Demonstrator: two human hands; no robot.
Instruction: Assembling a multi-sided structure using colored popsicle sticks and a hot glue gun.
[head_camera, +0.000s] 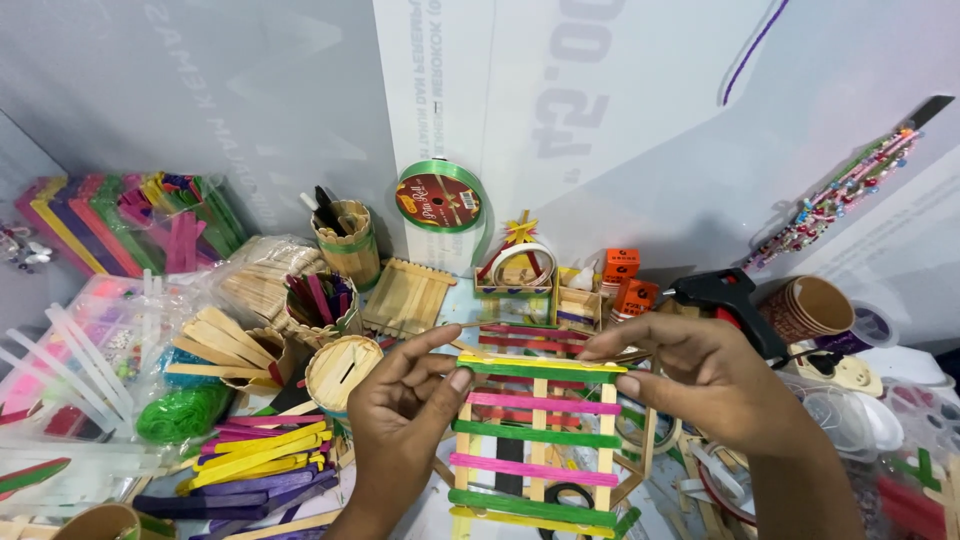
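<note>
The left hand (405, 405) pinches the top left corner of a ladder-like panel of coloured wooden craft sticks (535, 440), thumb and fingertips closed on the uppermost yellow and green rungs. The right hand (705, 375) grips the same top rung at its right end, fingers laid along the upper edge. The panel is held at a slant between both hands above the worktable, its green, pink and yellow rungs glued across two plain wooden uprights, and its lower edge reaches the bottom of the view. Just left of the left hand stands a round wooden stick-built cup with a slot in its lid (343, 372), and below that lies a loose heap of yellow and purple craft sticks (262, 462). Behind the grip, near the wall, rest a flat raft of plain wooden sticks (408, 295) and a spool of green ribbon (440, 198) propped upright. Just beyond the right hand lies a black hot glue gun (728, 297), with a stack of brown paper cups (810, 308) beside it. The worktable surface (455, 310), pale blue where bare, is crowded on every side. The backdrop consists of grey and white sheeting (250, 110) leaning behind the table, against which a beaded strip (845, 190) rests at the far right.
</note>
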